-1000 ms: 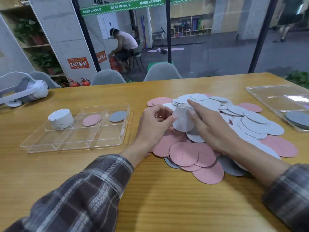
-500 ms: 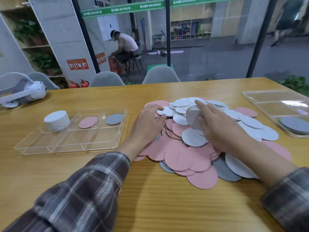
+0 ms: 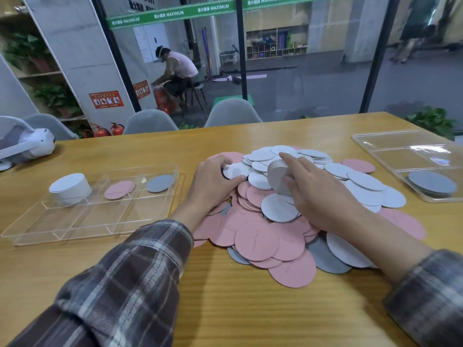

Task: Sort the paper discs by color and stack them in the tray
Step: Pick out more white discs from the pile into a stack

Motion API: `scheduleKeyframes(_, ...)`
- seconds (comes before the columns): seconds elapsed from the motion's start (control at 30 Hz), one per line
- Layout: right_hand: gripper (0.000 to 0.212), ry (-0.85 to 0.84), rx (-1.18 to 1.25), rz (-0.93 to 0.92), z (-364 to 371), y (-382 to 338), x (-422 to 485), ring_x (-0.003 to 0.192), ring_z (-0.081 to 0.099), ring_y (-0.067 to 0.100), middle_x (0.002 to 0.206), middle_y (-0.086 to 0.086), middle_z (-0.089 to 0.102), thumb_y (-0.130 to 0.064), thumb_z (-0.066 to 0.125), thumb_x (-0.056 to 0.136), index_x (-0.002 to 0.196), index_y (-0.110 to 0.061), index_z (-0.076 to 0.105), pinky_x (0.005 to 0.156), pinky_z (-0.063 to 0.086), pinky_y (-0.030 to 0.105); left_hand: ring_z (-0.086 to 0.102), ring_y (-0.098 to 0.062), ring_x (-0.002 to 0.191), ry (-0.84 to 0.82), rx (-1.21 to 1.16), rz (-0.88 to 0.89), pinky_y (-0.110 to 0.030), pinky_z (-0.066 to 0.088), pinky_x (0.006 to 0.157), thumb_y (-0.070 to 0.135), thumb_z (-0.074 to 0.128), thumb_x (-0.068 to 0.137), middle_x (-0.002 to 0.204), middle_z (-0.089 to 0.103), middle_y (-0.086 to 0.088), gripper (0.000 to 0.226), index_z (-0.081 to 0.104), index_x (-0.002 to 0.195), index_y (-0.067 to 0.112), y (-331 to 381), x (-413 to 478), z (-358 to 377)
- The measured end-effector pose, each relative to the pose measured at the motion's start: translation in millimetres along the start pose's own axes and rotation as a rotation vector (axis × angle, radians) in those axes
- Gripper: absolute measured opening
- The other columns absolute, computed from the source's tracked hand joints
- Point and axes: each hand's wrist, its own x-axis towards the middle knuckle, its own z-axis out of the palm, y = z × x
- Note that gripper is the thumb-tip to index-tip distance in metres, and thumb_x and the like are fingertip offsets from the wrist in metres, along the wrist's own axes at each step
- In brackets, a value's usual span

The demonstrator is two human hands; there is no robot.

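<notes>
I see bare table [image 3: 250, 309] in front of the disc pile [image 3: 288, 221]. My right hand [image 3: 323, 196] grips a small stack of white discs [image 3: 276, 177] on edge; my left hand [image 3: 213, 184] pinches one white disc [image 3: 234, 170] on the pile. The left tray [image 3: 75, 221] holds a white stack [image 3: 70, 187], a pink disc [image 3: 119, 189] and a grey disc [image 3: 160, 183]. The right tray [image 3: 390, 146], cut off, holds grey discs [image 3: 432, 182].

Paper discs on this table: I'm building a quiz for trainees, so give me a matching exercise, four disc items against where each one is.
Items
1. tall white stack
2. single pink disc
3. held white stack
4. grey discs

Places
A. right tray
B. right hand
C. left tray, far-left compartment
D. left tray, middle compartment

Pairs: 1-C, 2-D, 3-B, 4-A
</notes>
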Motion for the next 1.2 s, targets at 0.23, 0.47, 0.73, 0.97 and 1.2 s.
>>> scheduleKeyframes(0.23, 0.052, 0.005, 0.063, -0.003, 2, 1, 0, 0.113, 0.054, 0.029, 0.131, -0.003, 0.05, -0.032, 0.036, 0.105, 0.156, -0.026, 0.025, 0.087, 0.048, 0.047, 0.067, -0.011, 0.098, 0.052, -0.113, 0.05, -0.022, 0.056, 0.083, 0.03, 0.091, 0.075, 0.119, 0.068, 0.006, 0.048, 0.072, 0.118, 0.02, 7, -24, -25)
scheduleKeyframes(0.47, 0.051, 0.031, 0.33, 0.049, 3, 4, 2, 0.115, 0.052, 0.023, 0.112, -0.003, 0.056, -0.026, 0.045, 0.105, 0.155, -0.023, 0.032, 0.089, 0.036, 0.031, 0.066, -0.016, 0.071, -0.192, -0.629, -0.086, -0.026, 0.054, 0.06, -0.015, 0.072, 0.082, 0.13, 0.07, -0.005, 0.049, 0.073, 0.119, 0.016, 26, -54, -40)
scheduleKeyframes(0.73, 0.048, 0.028, 0.475, 0.085, 0, 4, 2, 0.109, 0.048, 0.009, 0.114, -0.011, 0.057, -0.026, 0.045, 0.105, 0.153, -0.027, 0.039, 0.081, 0.033, 0.02, 0.073, -0.02, 0.077, -0.155, -0.613, 0.056, -0.028, 0.06, 0.086, 0.0, 0.078, 0.087, 0.124, 0.071, 0.006, 0.052, 0.068, 0.13, 0.026, 40, -65, -24)
scheduleKeyframes(0.97, 0.047, -0.017, 0.502, 0.02, -2, -3, 0, 0.122, 0.047, 0.004, 0.139, -0.009, 0.055, -0.037, 0.04, 0.106, 0.151, -0.025, 0.042, 0.102, 0.036, 0.023, 0.069, -0.016, 0.068, -0.06, -0.628, -0.036, -0.035, 0.063, 0.074, 0.004, 0.088, 0.079, 0.091, 0.074, -0.012, 0.027, 0.075, 0.102, 0.011, 44, -64, -17)
scheduleKeyframes(1.2, 0.056, -0.013, 0.289, -0.028, 1, -7, 2, 0.137, 0.043, 0.022, 0.149, 0.003, 0.05, -0.029, 0.053, 0.103, 0.154, -0.015, 0.035, 0.105, 0.031, 0.026, 0.073, -0.009, 0.066, -0.026, -0.544, -0.015, -0.025, 0.061, 0.071, 0.011, 0.089, 0.079, 0.083, 0.072, 0.0, 0.033, 0.073, 0.107, 0.018, 52, -62, -13)
